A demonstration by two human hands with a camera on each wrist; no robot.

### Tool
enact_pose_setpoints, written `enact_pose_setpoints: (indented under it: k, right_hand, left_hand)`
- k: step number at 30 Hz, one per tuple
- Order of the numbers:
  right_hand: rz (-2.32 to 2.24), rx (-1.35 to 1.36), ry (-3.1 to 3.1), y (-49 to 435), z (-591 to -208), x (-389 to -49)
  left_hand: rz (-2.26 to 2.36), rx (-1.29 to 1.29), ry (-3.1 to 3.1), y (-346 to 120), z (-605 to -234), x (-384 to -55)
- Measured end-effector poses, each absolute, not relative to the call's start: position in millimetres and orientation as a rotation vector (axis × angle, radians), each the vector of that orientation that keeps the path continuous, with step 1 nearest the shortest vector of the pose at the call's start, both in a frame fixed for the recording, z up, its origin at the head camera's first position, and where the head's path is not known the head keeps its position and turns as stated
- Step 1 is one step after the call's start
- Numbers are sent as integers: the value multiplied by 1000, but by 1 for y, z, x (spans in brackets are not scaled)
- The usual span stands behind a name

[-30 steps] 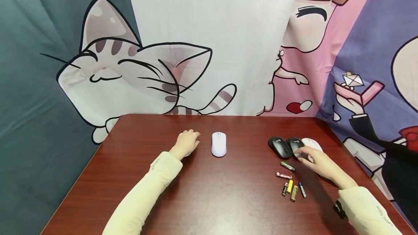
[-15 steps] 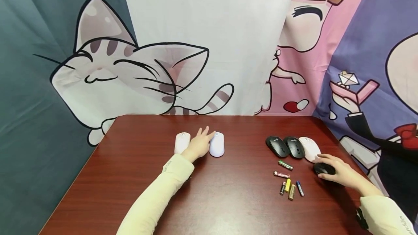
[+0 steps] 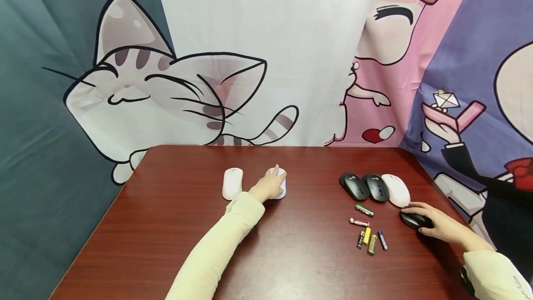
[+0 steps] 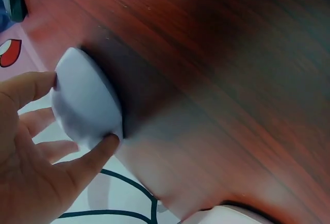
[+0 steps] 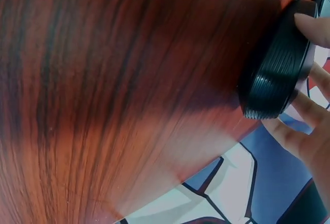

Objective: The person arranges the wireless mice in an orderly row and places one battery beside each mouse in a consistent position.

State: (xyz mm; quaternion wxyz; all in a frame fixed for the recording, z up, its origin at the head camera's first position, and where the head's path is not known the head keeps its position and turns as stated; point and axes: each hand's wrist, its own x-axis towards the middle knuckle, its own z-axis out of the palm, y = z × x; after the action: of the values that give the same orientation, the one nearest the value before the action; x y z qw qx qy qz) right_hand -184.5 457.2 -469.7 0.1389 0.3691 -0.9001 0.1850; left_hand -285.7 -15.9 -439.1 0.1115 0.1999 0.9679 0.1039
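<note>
My left hand [image 3: 268, 186] holds a pale lavender-white computer mouse [image 4: 85, 97], its thumb and fingers on opposite sides of it; from the head view the hand hides much of this mouse. Just left of it on the table lies another white mouse [image 3: 232, 184]. Far to the right, my right hand [image 3: 443, 227] grips a black mouse [image 3: 415, 220] between thumb and fingers. In the right wrist view, the ridged side of that black mouse [image 5: 276, 64] faces the camera. Beside this hand a white mouse [image 3: 396, 190] and two black mice [image 3: 354, 186] form a slanting row.
Several batteries lie loose in front of the right-hand mice, among them a green one [image 3: 364, 210], a red one [image 3: 359, 222], a yellow one [image 3: 367, 236] and a blue one [image 3: 382, 240]. The brown table [image 3: 175, 244] ends at a cartoon-printed cloth [image 3: 270, 36] behind it.
My left hand has moved right onto the pale mouse, uncovering the white mouse on its left. My right hand has shifted from over the row to the black mouse at its near right end.
</note>
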Motion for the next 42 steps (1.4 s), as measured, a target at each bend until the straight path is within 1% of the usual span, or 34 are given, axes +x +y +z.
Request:
enact_pose_setpoints:
  k: [4, 6, 7, 10, 12, 15, 18, 24, 32, 38, 42]
  right_hand:
    - [532, 1083, -2592, 456, -469, -185]
    - [545, 1093, -2581, 455, -468, -186]
    - [549, 1096, -2581, 455, -467, -187]
    - [553, 1109, -2581, 456, -468, -188]
    - [540, 1090, -2594, 457, -469, -186]
    - [505, 1065, -2617, 460, -471, -184]
    - [439, 1012, -2649, 461, -470, -182]
    - [274, 914, -2694, 456, -466, -181]
    - [182, 848, -2739, 441, -454, -182]
    - [164, 771, -2791, 419, -435, -185]
    - [225, 633, -2882, 398, -422, -189]
  left_hand:
    - [276, 509, 2832, -10, -442, -293]
    - [262, 510, 2863, -9, -446, -297]
    - [269, 552, 2905, -10, -457, -305]
    - [270, 539, 2920, -8, -461, -312]
    - [296, 534, 2910, -6, -456, -310]
    - [311, 503, 2883, -3, -433, -294]
    - [309, 525, 2909, -2, -426, -287]
    - [292, 532, 2918, -3, -426, -285]
    - [319, 518, 2917, -6, -429, -287]
    - [324, 527, 2916, -7, -433, -288]
    - [331, 525, 2923, -7, -433, -288]
